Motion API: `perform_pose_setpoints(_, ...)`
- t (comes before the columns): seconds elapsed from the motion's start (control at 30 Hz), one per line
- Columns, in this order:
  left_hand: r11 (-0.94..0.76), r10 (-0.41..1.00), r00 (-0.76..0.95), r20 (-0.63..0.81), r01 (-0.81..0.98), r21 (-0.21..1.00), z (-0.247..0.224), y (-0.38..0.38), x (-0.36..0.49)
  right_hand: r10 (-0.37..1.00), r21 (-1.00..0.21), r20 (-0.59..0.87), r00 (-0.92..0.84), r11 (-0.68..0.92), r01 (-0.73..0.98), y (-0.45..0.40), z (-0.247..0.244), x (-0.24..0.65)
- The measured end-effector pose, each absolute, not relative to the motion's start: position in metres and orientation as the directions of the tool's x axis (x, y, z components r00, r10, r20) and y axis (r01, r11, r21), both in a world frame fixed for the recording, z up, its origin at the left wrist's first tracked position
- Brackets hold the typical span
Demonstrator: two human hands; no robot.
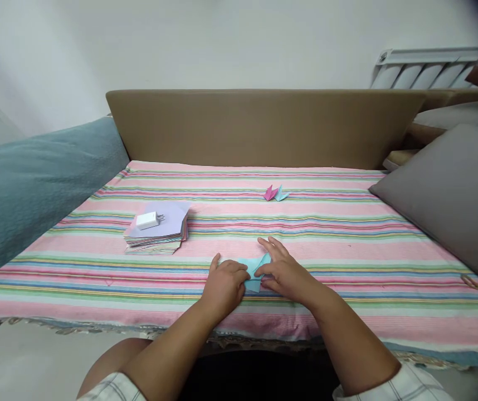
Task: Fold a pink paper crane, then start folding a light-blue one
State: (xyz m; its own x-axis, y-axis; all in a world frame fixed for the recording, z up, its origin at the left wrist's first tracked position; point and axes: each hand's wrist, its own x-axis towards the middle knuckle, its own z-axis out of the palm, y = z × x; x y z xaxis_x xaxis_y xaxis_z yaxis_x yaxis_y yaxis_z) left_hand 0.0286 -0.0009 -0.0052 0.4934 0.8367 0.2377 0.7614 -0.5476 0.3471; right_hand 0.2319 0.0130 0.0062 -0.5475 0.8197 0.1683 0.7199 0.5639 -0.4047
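Observation:
A light blue sheet of origami paper (252, 285), partly folded, lies on the striped cloth between my two hands. My left hand (225, 283) rests on its left side, fingers curled and pressed down on the paper, the index or thumb side hidden in part. On the right, my right hand (283, 272) pinches a raised, folded flap of the same sheet, with its other fingers lifted and apart. Beyond the hands stand two small folded paper figures, a magenta one (269, 193) and a light blue one (281, 194), side by side.
A stack of coloured paper (167, 229) lies left of my hands, with a white plug charger (147, 220) on top. A grey cushion (452, 195) leans at the right. The brown backrest (259, 128) closes off the far side, and a teal-covered armrest (47, 184) the left.

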Motion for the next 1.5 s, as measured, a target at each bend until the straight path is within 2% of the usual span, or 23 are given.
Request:
perform_pose_setpoints(0.17, -0.535, 0.845, 0.485, 0.227, 0.759, 0.370, -0.004, -0.002, 0.029, 0.838, -0.390, 0.088, -0.539, 0.527, 0.755, 0.017, 0.008, 0.230)
perform_pose_setpoints(0.5, -0.477, 0.877, 0.448, 0.174, 0.761, 0.440, 0.000, 0.002, 0.029, 0.847, -0.370, 0.061, -0.529, 0.511, 0.776, 0.022, 0.004, 0.229)
perform_pose_setpoints(0.7, -0.420, 0.897, 0.425, 0.119, 0.741, 0.523, -0.002, 0.008, 0.028, 0.863, -0.419, 0.108, -0.493, 0.489, 0.765, 0.023, 0.002, 0.231)
perform_pose_setpoints(1.27, -0.472, 0.875, 0.452, 0.172, 0.720, 0.509, 0.005, 0.007, 0.024, 0.887, -0.653, 0.007, -0.461, 0.353, 0.670, 0.029, -0.001, 0.239)
perform_pose_setpoints(1.5, -0.490, 0.865, 0.466, 0.186, 0.703, 0.516, 0.001, 0.012, 0.020, 0.917, -0.674, 0.000, -0.400, 0.295, 0.677, 0.027, 0.002, 0.240)
